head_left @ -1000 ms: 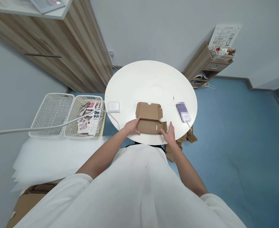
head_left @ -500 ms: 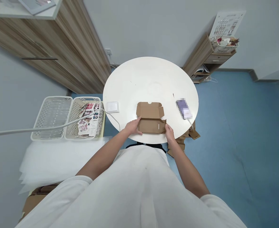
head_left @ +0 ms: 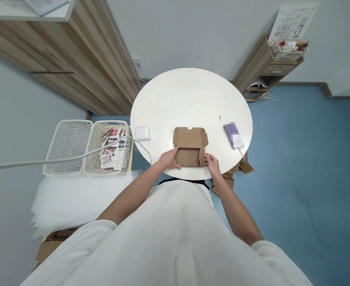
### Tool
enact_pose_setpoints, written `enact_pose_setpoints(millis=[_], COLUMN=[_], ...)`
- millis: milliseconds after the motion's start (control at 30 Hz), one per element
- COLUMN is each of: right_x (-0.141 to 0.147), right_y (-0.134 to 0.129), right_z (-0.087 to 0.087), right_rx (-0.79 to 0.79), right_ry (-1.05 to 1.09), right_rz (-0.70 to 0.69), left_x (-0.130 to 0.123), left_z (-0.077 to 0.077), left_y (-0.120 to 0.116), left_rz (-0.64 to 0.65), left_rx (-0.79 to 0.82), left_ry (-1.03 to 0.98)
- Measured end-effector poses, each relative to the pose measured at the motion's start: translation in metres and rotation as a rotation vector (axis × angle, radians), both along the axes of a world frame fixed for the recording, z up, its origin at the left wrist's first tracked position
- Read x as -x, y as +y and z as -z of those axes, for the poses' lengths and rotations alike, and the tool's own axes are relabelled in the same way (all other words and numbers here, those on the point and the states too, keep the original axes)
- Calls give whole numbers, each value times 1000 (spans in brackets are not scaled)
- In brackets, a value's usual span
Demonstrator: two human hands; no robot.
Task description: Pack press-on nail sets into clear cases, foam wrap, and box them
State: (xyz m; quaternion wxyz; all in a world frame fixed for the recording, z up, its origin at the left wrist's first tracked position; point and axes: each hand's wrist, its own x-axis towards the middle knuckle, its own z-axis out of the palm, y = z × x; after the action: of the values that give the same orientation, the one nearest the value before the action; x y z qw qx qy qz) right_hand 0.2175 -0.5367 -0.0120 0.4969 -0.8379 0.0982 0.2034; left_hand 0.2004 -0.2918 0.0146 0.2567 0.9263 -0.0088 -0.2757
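A brown cardboard box [head_left: 187,157] lies on the near part of the white round table [head_left: 189,95], its lid flap raised on the far side. My left hand [head_left: 169,158] grips the box's left end, thumb and fingers around the corners. At the right end, my right hand [head_left: 212,165] has bent fingers against the end wall. A folded flap stands inside that end. The rest of the tray looks bare.
A white packet [head_left: 142,133] lies on the table's left and a blurred purple item [head_left: 231,133] on its right. Left are two white baskets [head_left: 70,122], one with patterned cards. A white cable [head_left: 73,159] crosses them. Flat cardboard pieces [head_left: 246,167] lie below the table's right edge.
The box's right end has been folded up and inward, making the tray shorter. My right hand has shifted from the end flap to the outside of that wall. My left hand keeps its hold.
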Motion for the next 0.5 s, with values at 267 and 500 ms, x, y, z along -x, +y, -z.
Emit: enact_pose_setpoints(millis=[267, 500], right_x=[-15, -15], right_y=[9, 21], right_z=[-5, -5], right_rx=[364, 638], right_ry=[41, 126], right_rz=[-171, -331], left_x=[1, 3], left_z=[2, 7], left_y=[1, 2], left_rz=[6, 11], left_rx=[33, 36], left_ry=[-5, -52])
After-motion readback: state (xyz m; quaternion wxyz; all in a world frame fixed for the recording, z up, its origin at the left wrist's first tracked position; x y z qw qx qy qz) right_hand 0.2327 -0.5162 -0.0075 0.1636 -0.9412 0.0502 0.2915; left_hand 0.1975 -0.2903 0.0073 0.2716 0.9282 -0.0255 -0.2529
